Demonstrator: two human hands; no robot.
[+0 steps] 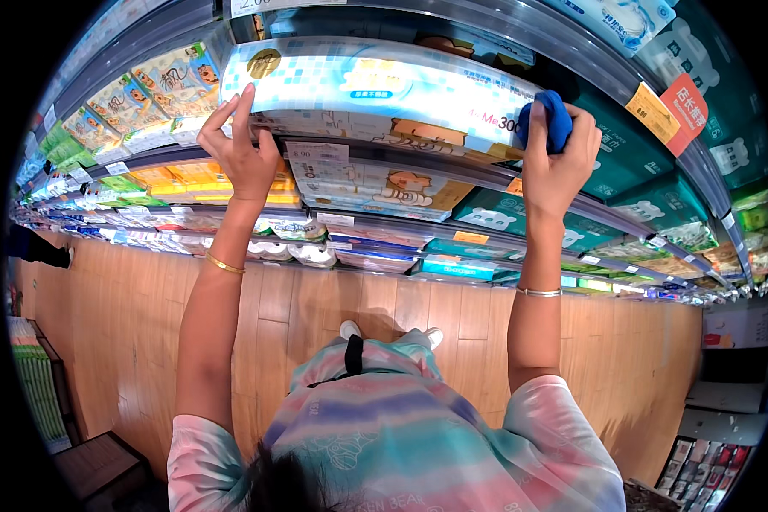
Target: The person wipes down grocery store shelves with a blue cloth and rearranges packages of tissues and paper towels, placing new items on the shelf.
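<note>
A long white-and-light-blue pack of paper tissue (384, 80) lies across the shelf in front of me, above a beige pack (416, 133) with a cartoon animal on it. My left hand (240, 144) is at its lower left end. The fingers are spread, with fingertips against the pack, and I see no grip around it. At the opposite end, my right hand (560, 153) clutches a bunched blue cloth (553, 121). This cloth touches the pack's right end and hides part of it.
Shelf edges with price tags (317, 152) run across below the pack. Dark green tissue packs (627, 157) stand to the right, patterned packs (176, 80) to the left. An orange-red sign (685, 112) juts from the upper shelf edge. Another person's leg (38, 246) shows at far left.
</note>
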